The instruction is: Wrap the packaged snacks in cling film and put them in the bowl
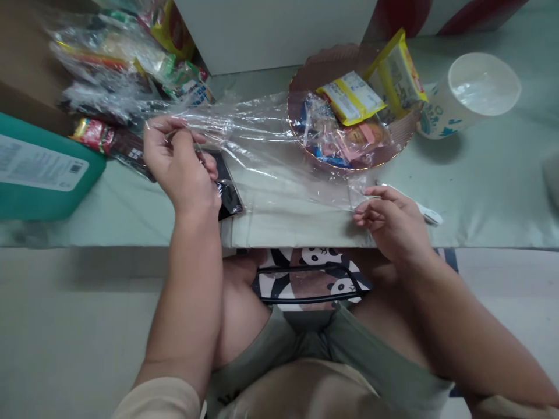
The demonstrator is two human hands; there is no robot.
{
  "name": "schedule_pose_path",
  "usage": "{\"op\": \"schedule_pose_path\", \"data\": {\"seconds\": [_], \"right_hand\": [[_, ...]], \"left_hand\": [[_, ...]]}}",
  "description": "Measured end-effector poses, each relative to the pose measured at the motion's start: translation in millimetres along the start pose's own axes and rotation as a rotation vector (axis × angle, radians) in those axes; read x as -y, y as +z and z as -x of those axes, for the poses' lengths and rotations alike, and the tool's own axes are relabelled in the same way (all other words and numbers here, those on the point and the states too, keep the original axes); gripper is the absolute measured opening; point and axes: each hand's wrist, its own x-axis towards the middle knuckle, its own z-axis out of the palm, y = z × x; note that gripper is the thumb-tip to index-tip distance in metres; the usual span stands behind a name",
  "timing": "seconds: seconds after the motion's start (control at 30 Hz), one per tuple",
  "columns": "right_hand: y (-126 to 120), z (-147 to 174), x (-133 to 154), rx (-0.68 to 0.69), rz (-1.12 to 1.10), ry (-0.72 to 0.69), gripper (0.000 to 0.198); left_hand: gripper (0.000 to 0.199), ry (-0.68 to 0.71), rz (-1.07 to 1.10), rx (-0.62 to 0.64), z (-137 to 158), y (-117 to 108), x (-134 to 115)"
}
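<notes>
A clear plastic bag (266, 151) is stretched across the table between my two hands. My left hand (181, 157) has its fingers curled round the gathered end of the film. At the other end, my right hand (388, 218) pinches a corner of it between thumb and fingers. Behind the film sits a pinkish scalloped plate (404, 131) with a gold rim, bearing several wrapped snacks, among them a yellow-and-white packet (351, 98). A white utensil-like object (430, 214) lies partly hidden behind my right hand. Under my left hand is a dark flat object (229, 189).
A white paper cup (474, 96) with blue print stands tilted in view right of the plate. Piled plastic-wrapped packets (126, 64) fill the back left, near a teal box (39, 169). A large white box (279, 35) stands behind. The table's front edge runs above my lap.
</notes>
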Motion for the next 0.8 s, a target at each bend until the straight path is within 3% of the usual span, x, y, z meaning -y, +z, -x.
{"op": "schedule_pose_path", "data": {"seconds": [0.13, 0.23, 0.37, 0.53, 0.67, 0.8], "right_hand": [[1.4, 4.7, 0.1, 0.074, 0.111, -0.044, 0.017], [0.6, 6.0, -1.4, 0.053, 0.368, -0.185, 0.014], [-3.5, 6.1, -2.2, 0.014, 0.61, -0.33, 0.026], [-5.7, 10.6, 1.6, -0.019, 0.766, -0.363, 0.023], [-5.2, 14.6, 2.3, -0.064, 0.736, -0.298, 0.022], [-4.2, 10.4, 1.5, -0.114, 0.309, -0.12, 0.017]], "left_hand": [[0.033, -0.027, -0.01, -0.007, 0.9, 0.2, -1.3], [0.033, -0.013, 0.001, -0.002, -0.2, -0.4, -0.6], [0.034, 0.003, 0.013, -0.009, -3.2, -0.2, 1.3], [0.035, 0.007, -0.012, -0.019, -4.2, 2.4, 1.4], [0.034, 0.017, -0.04, -0.031, -3.4, 3.0, 0.9], [0.032, 0.018, -0.048, -0.033, -1.5, 4.3, 1.6]]}}
